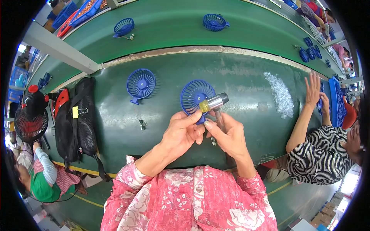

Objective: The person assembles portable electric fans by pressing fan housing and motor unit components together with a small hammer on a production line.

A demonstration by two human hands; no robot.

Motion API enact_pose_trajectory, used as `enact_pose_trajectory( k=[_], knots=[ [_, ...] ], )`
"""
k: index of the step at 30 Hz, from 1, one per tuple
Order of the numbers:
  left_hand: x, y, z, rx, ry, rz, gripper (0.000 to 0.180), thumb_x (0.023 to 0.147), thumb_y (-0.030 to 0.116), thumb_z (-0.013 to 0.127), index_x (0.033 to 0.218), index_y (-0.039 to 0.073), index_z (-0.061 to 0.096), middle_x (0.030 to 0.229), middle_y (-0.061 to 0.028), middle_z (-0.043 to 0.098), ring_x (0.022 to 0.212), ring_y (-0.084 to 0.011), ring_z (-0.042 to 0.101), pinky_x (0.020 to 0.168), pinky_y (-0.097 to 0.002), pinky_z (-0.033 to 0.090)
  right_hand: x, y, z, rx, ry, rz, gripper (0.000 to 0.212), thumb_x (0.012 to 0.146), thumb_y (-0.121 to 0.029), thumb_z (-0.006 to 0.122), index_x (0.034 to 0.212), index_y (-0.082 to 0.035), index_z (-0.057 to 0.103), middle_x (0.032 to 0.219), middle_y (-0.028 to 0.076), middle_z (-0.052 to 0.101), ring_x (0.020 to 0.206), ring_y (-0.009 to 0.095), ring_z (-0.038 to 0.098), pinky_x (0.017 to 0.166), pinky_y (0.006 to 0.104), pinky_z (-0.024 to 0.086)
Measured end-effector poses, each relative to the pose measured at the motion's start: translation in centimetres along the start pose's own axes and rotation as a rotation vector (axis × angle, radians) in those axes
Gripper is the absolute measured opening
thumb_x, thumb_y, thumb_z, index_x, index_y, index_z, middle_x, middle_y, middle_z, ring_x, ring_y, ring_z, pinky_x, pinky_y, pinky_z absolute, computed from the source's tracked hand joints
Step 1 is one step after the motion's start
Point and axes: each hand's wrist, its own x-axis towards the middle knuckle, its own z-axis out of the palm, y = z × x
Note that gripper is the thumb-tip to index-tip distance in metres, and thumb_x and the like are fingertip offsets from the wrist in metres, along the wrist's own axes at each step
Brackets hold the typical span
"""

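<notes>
My left hand [180,133] pinches the lower edge of a round blue fan housing [189,97], near its short neck. Its slatted guard faces up in front of me. My right hand [232,139] is closed around the handle of a small hammer [216,101] with a metal head, a yellow face and a black end. The hammer head lies across the housing's right side, its yellow face close to the hub. My right thumb rests by the housing's neck. A small metal part [214,141] hangs below, partly hidden by my fingers.
Left of my hands lies another blue fan housing [141,82] with wires and a small part [142,124]. A black bag [79,123] sits further left, a heap of small clear pieces [279,94] right. Beyond, a green belt [169,29] carries several housings. A co-worker's arm [306,107] reaches in right.
</notes>
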Motion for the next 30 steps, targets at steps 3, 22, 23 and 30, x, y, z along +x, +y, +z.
enact_pose_trajectory(
  k=[3, 22, 23, 30],
  knots=[
    [0.1, 0.2, -0.3, 0.085, 0.002, 0.01, 0.028, 0.1, 0.02, 0.055, 0.113, -0.005, 0.058, 0.096, -0.0173, 0.069, 0.061, -0.0102, 0.06, 0.048, -0.0262, 0.054, -0.3, 0.5, -0.7, -0.065, -0.008, -0.092, 0.037, 0.087, -0.014, 0.072, 0.118, 0.004, 0.062, 0.075, 0.0, 0.063, 0.062, 0.005, 0.052, 0.054, 0.0242, 0.043],
    [0.3, 0.0, -1.4, 0.394, -0.002, 0.207, 0.036, 0.099, 0.022, 0.057, 0.125, -0.002, 0.051, 0.093, -0.0205, 0.069, 0.052, -0.0152, 0.06, 0.041, -0.0279, 0.051, -0.6, -1.0, -1.6, -0.365, 0.08, -0.16, 0.025, 0.082, -0.007, 0.072, 0.105, 0.0, 0.066, 0.071, -0.003, 0.057, 0.057, 0.003, 0.042, 0.05, 0.024, 0.036],
    [0.3, 0.0, -1.2, 0.357, 0.01, 0.194, 0.03, 0.1, 0.02, 0.056, 0.121, -0.001, 0.051, 0.091, -0.0192, 0.068, 0.051, -0.0145, 0.06, 0.039, -0.0274, 0.051, -0.6, -1.7, -1.6, -0.366, 0.054, -0.143, 0.023, 0.082, -0.007, 0.073, 0.103, 0.0, 0.067, 0.072, -0.004, 0.056, 0.058, 0.003, 0.041, 0.05, 0.0242, 0.035],
    [0.0, -1.1, -1.2, 0.145, 0.043, 0.075, 0.025, 0.098, 0.021, 0.059, 0.109, -0.001, 0.057, 0.09, -0.0116, 0.067, 0.057, -0.015, 0.062, 0.044, -0.0294, 0.054, -0.5, -0.6, 0.6, -0.474, 0.09, -0.532, 0.021, 0.083, -0.004, 0.072, 0.103, 0.0, 0.067, 0.087, 0.012, 0.064, 0.065, 0.022, 0.062, 0.059, 0.0328, 0.049]
  ],
)
